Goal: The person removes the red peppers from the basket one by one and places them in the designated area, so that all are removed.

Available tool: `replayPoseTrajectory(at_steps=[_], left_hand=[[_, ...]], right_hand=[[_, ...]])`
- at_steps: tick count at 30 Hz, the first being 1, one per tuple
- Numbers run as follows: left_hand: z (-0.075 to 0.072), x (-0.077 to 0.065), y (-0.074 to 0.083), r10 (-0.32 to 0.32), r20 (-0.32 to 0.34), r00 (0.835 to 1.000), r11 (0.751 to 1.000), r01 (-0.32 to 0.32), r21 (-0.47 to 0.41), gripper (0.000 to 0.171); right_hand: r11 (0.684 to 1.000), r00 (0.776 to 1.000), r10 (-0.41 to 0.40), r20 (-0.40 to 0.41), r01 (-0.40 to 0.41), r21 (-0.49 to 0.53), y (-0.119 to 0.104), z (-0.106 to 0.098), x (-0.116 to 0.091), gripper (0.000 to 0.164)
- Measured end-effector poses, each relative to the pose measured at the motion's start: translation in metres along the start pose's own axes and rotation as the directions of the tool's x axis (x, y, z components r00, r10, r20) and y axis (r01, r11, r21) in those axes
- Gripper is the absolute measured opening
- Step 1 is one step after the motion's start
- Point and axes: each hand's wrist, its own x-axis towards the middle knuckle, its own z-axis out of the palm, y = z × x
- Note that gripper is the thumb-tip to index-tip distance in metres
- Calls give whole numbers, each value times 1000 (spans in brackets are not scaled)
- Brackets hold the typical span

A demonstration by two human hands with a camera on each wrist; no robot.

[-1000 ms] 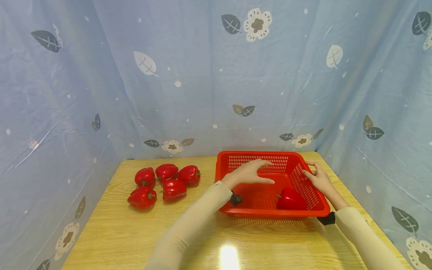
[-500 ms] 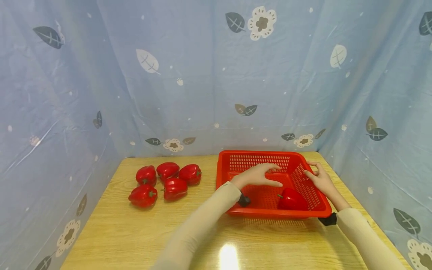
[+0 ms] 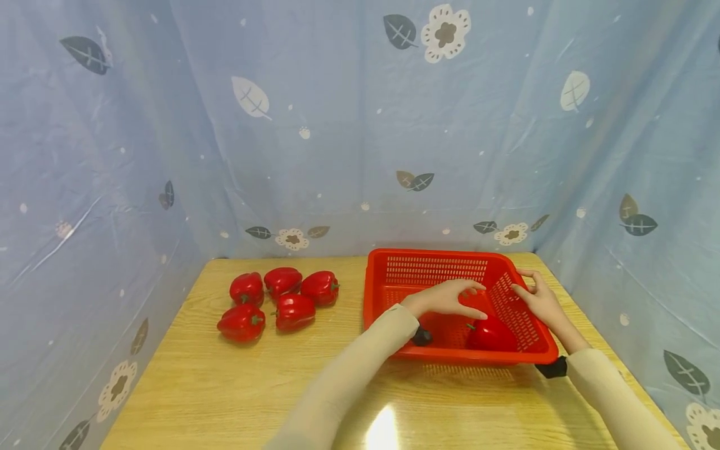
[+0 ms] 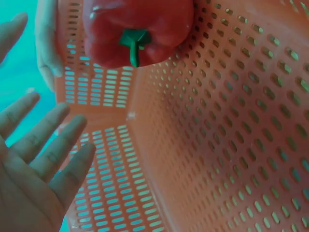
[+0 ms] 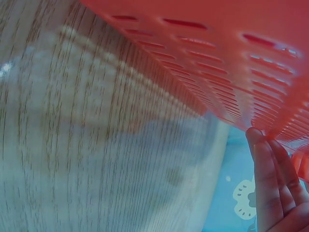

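A red plastic basket [image 3: 439, 252] with slotted walls stands on the right of the table. One red bell pepper [image 3: 495, 336] lies inside it at the near right corner, its green stem [image 4: 134, 43] clear in the left wrist view. My left hand [image 3: 449, 297] is over the basket's inside, just to the left of that pepper; its fingers are spread and hold nothing. At the right wall my right hand [image 3: 542, 307] grips the rim, thumb on the inner side. The right wrist view shows its fingers [image 5: 268, 179] along the outside of the wall.
Several more red bell peppers [image 3: 295, 311] lie grouped on the left of the wooden table [image 3: 225, 387]. A blue patterned curtain [image 3: 315, 150] hangs close behind the table and along both sides.
My left hand has moved right and slightly nearer, towards the bell pepper in the basket. The right hand keeps its hold on the rim. The head view has shifted slightly.
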Motion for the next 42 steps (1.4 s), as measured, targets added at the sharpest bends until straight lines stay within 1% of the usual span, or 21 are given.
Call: replayPoseTrajectory(at_steps=[4, 9, 12, 15, 20, 23, 26, 28, 31, 33, 39, 42], left_hand=[[6, 7, 3, 4, 48, 999, 1000, -3, -25, 64], [13, 13, 6, -24, 109, 994, 1000, 23, 7, 66], [14, 14, 9, -44, 129, 991, 999, 42, 17, 68], [15, 15, 9, -52, 130, 990, 998, 55, -16, 67], [15, 14, 4, -66, 142, 988, 990, 83, -114, 65], [15, 15, 1, -62, 166, 984, 982, 90, -164, 65], [17, 17, -3, -69, 207, 976, 973, 112, -201, 64], [17, 18, -5, -80, 236, 968, 971, 130, -203, 64], [18, 19, -6, -84, 262, 961, 971, 138, -196, 65], [18, 20, -6, -79, 265, 961, 972, 133, -194, 65], [19, 21, -8, -76, 278, 958, 961, 144, -235, 65], [19, 22, -9, -78, 287, 955, 968, 141, -208, 66]], right_hand=[[1000, 1000, 1, -3, -1, 3, 0, -2, -2, 57], [1000, 1000, 2, 2, -2, 14, -1, -2, -5, 56], [1000, 1000, 10, 1, -11, 13, -3, -2, -6, 56], [1000, 1000, 20, 2, -20, 22, -3, -2, -6, 57], [1000, 1000, 14, 2, -14, 26, 0, -1, -3, 56], [1000, 1000, 11, 1, -11, 16, 1, -1, -1, 56], [1000, 1000, 11, 5, -11, 11, 1, 0, 1, 57], [1000, 1000, 11, 8, -12, 16, 0, 1, 1, 57], [1000, 1000, 9, 6, -9, 21, -2, 1, 0, 58], [1000, 1000, 9, 4, -9, 21, -3, 0, 0, 57], [1000, 1000, -4, 0, 4, 10, -2, 1, 1, 57], [1000, 1000, -5, 3, 5, 22, -1, 1, 1, 57]])
